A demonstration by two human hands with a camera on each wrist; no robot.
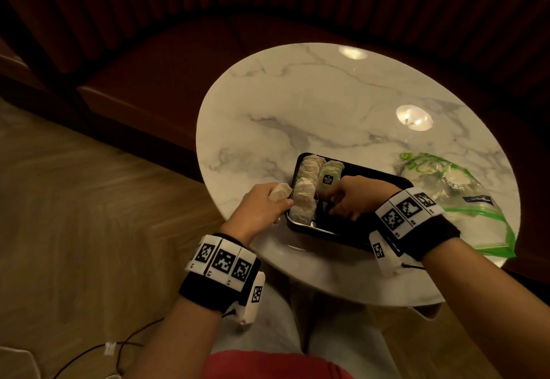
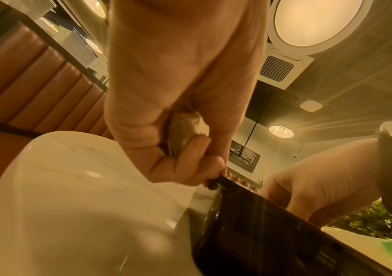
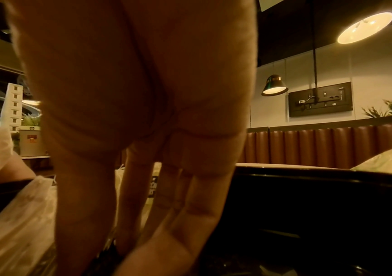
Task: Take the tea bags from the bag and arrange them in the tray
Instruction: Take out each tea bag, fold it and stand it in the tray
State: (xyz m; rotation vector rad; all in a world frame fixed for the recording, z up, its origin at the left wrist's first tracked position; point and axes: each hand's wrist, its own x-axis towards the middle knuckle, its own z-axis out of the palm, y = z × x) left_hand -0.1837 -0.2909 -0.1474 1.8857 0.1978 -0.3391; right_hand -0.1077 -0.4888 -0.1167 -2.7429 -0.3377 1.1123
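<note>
Left hand (image 1: 258, 206) clutching spare tea bag (image 1: 279, 192); right hand (image 1: 355, 198) fingers extended, pressing second row inside black tray (image 1: 315, 228); best seated upright, snug against fingertips

1. Both arms are bare from the wristbands up, no sleeves at all.
2. The left wristband (image 1: 221, 282) is a wide black fabric cuff with a row of white square tiles on top, each printed with a black pixel-style marker.
3. There's a white plastic camera module (image 1: 253, 298) clipped on its inner side, with one more marker on it and a thin black cable running off it.
4. The right wristband (image 1: 416, 221) looks the same: black cuff, three marker tiles, white module underneath, short black cable.
5. Light grey trousers (image 1: 342, 340) and a red top (image 1: 268, 366) down below.
</note>
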